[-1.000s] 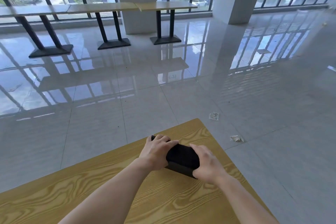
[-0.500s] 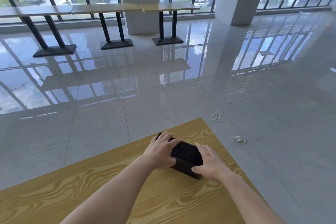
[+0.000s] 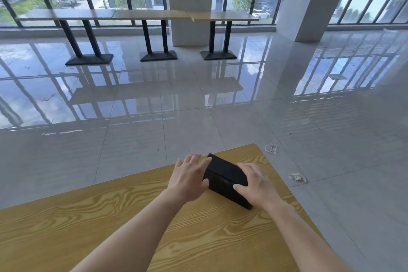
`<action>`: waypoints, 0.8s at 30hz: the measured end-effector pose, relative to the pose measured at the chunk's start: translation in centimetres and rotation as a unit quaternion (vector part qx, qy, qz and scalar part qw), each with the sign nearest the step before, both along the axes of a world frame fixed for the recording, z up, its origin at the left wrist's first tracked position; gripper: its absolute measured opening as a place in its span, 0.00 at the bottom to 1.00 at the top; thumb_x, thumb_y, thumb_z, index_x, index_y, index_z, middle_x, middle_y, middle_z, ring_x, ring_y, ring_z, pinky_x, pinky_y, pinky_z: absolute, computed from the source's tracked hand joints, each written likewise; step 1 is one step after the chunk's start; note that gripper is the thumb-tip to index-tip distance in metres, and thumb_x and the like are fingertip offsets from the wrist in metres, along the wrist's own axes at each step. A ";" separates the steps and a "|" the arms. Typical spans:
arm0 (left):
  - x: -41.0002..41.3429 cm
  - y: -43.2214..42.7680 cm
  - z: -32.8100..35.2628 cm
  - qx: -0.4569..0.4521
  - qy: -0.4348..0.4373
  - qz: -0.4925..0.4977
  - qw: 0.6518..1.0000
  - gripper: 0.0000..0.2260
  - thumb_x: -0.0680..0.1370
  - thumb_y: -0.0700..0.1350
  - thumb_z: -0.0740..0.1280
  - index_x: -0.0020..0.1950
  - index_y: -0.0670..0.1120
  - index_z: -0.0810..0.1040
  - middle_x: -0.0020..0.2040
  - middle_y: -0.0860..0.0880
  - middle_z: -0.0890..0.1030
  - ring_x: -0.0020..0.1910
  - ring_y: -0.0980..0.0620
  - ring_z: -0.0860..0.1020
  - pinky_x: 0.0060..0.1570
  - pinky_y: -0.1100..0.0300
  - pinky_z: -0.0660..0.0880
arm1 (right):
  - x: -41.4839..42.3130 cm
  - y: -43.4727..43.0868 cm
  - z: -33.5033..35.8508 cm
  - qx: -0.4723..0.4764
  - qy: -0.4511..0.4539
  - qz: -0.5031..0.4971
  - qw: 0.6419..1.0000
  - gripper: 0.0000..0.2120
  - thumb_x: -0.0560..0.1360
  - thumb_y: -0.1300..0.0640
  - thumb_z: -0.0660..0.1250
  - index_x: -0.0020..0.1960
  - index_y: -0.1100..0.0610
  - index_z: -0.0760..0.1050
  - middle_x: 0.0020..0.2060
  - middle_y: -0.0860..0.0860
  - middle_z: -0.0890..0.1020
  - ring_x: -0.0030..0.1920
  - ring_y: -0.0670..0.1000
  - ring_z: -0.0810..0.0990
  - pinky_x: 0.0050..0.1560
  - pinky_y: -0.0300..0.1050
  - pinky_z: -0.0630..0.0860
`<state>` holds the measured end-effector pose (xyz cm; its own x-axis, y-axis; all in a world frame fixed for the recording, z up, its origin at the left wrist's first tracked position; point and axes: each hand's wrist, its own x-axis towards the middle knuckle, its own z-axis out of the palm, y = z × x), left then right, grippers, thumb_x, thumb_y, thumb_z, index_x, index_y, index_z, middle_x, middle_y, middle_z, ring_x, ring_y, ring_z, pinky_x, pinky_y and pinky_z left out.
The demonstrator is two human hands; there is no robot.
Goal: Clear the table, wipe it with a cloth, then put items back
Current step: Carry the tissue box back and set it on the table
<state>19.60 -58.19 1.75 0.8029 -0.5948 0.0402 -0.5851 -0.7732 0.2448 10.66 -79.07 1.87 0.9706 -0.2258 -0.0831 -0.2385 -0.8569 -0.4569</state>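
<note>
Left hand (image 3: 189,178): spread flat against the left end of the black box, fingers splayed and loose, thumb on the near face; pressing, not clamped.
Black box (image 3: 225,175): matte, rectangular, sharp-edged, with a lid seam along the top; resting on the table near its far right corner, turned at an angle to the edge.
Right hand (image 3: 257,183): draped over the right end of the box, fingers curled on top, thumb on the near face; closed on it from that side.
Table (image 3: 132,216): yellow wood-grain laminate, smooth, with a rounded corner; nothing else visible on it.
Floor (image 3: 331,139): glossy pale tiles mirroring the windows, with two crumpled scraps (image 3: 297,177) lying to the right, off the table.
Step in hand: probably setting the box back in place or squaring it up; no cloth in view, so wiping stage unclear.
Next move: likely a small nudge to align the box, then both hands lifting away without dragging it.
</note>
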 end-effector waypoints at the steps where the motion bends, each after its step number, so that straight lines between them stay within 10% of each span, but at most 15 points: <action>1: -0.4 0.8 0.3 -0.003 -0.006 0.008 1.000 0.28 0.77 0.52 0.64 0.77 0.54 0.61 0.74 0.46 0.66 0.74 0.44 0.63 0.71 0.39 0.62 | 0.0 0.7 0.3 0.001 0.000 0.009 1.000 0.32 0.75 0.47 0.69 0.76 0.51 0.62 0.69 0.49 0.69 0.69 0.51 0.65 0.67 0.47 0.68; 24: -14.4 38.6 4.6 -0.018 -0.064 0.207 0.976 0.31 0.76 0.56 0.65 0.78 0.55 0.58 0.77 0.47 0.62 0.78 0.46 0.56 0.74 0.39 0.56 | -3.5 38.2 6.0 -0.025 -0.089 0.232 0.968 0.33 0.74 0.46 0.69 0.76 0.50 0.64 0.70 0.48 0.71 0.71 0.51 0.66 0.71 0.45 0.64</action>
